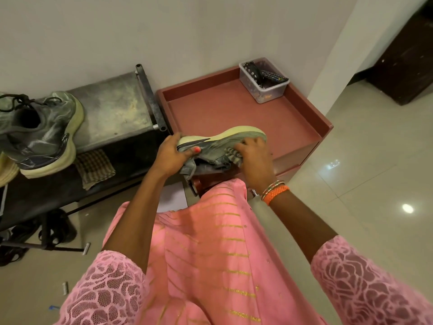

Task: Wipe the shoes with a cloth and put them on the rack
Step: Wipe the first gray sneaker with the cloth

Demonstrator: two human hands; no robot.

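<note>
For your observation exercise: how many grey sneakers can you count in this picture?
2. One grey sneaker rests on the rack's top shelf at left; the other sneaker is held between the left hand and right hand. Others may be hidden.

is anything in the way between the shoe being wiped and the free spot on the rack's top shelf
Nothing visible blocks it. The grey sneaker with a pale sole, held by the left hand while the right hand presses a striped cloth, faces the bare part of the metal rack's top shelf. The other grey sneaker sits further left.
</note>
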